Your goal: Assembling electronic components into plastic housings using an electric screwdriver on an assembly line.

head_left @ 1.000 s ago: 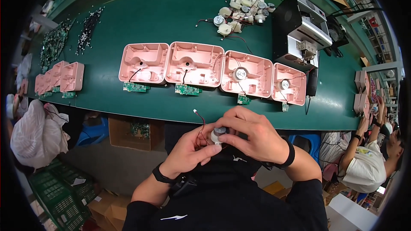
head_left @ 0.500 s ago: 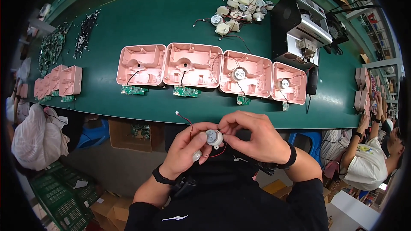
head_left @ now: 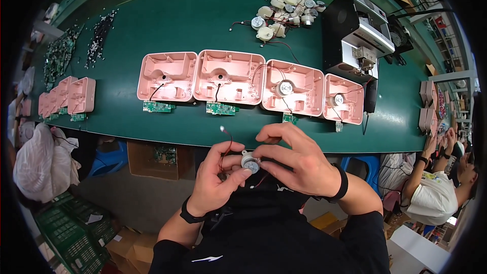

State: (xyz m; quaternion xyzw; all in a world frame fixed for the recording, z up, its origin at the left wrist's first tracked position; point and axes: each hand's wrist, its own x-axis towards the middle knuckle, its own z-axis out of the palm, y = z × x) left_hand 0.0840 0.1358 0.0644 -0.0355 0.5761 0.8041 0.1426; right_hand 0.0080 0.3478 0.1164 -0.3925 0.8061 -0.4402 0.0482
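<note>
Over my lap, just short of the table's front edge, my left hand (head_left: 215,180) holds a small round motor (head_left: 249,162) with a metal face and a pale mounting lug. Red and dark leads trail from it. One white connector stands up above the left fingers, while another lead end hangs below the motor. My right hand (head_left: 304,165) has its thumb and a finger pinched on the motor's right side; its upper fingers are curled above. Across the table stands a row of pink plastic housings (head_left: 231,91). Two hold motors (head_left: 285,88), and green circuit boards (head_left: 221,108) lie along their front edges.
A pile of motors with leads (head_left: 284,12) lies at the back, beside a black and silver machine (head_left: 355,35). More pink housings (head_left: 81,95), circuit boards (head_left: 61,58) and dark leads (head_left: 101,38) sit at left. Another person (head_left: 436,187) works at far right.
The motor has been turned between my fingers, its lug now pointing up and away. My right hand has shifted its grip, and the upright connector has moved slightly right and farther from me.
</note>
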